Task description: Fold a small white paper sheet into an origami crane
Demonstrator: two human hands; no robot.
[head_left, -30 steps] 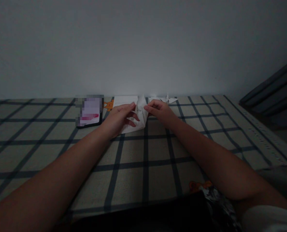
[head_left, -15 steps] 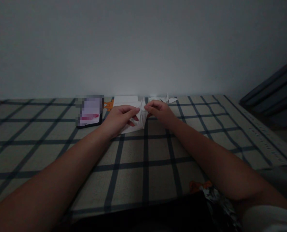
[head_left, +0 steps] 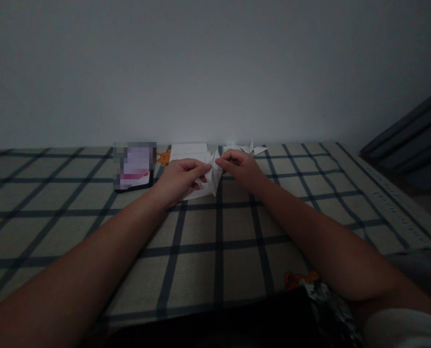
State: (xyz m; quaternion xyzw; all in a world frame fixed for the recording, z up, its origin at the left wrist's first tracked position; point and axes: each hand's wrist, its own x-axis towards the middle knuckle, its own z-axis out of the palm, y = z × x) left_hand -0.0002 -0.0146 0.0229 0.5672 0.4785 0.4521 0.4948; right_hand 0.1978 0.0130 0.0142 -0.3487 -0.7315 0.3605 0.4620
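Observation:
Both my hands meet at a thin, creased sheet of white paper (head_left: 214, 185). My left hand (head_left: 183, 177) pinches it near its upper middle with thumb and forefinger, the other fingers curled below. From the right, my right hand (head_left: 240, 166) pinches the gathered folds close to the left fingertips. The paper spreads down and to the left, partly hidden behind my left hand. Just beyond my right hand lies a folded white paper piece (head_left: 252, 148) with pointed tips, resembling an origami crane. Behind my left hand is a flat white paper stack (head_left: 189, 149).
A phone (head_left: 136, 166) with a lit, blurred screen lies left of my hands. The checked cloth (head_left: 201, 251) covers the table up to the pale wall (head_left: 215, 72). An orange bear print (head_left: 164, 157) shows beside the phone. Grey folded fabric (head_left: 414, 140) hangs at the right.
The paper between my fingers has been gathered tighter and its upper point has come down. My fingertips have shifted slightly; the phone and the other papers stay in place.

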